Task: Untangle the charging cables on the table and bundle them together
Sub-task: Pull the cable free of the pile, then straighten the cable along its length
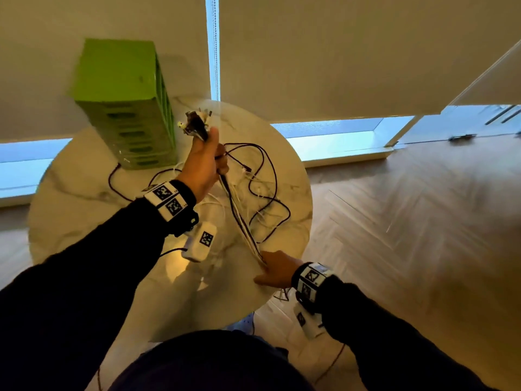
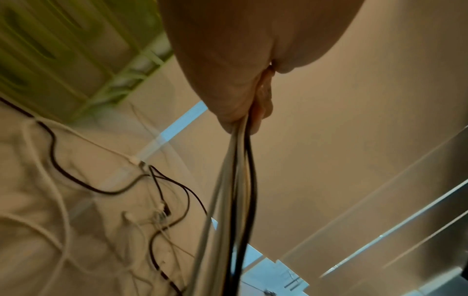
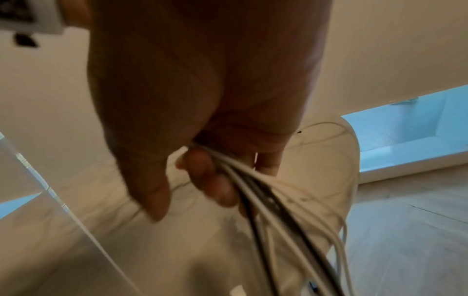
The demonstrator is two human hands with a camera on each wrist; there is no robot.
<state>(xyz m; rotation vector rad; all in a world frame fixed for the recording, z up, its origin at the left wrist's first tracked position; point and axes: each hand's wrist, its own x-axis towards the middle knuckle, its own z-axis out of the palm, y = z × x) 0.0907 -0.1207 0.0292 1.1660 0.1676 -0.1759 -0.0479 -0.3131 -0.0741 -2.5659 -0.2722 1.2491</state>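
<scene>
Several black and white charging cables point(image 1: 242, 221) run taut as one bundle between my two hands above the round marble table point(image 1: 84, 210). My left hand point(image 1: 207, 159) is raised and grips the bundle just below the connector ends point(image 1: 196, 124), which stick up out of the fist. My right hand point(image 1: 275, 268) grips the same bundle low, at the table's front right edge. Seen from the left wrist, the bundle point(image 2: 235, 200) drops out of my fist point(image 2: 243, 112). From the right wrist, the strands point(image 3: 260, 202) pass through my curled fingers point(image 3: 210, 180). Loose cable loops point(image 1: 265, 190) still lie on the table.
A green slotted plastic box point(image 1: 127, 108) stands upright at the table's back left. White roller blinds point(image 1: 338, 52) hang behind the table. Herringbone wood floor point(image 1: 408, 221) lies to the right. A black cable point(image 1: 114, 179) trails near the box.
</scene>
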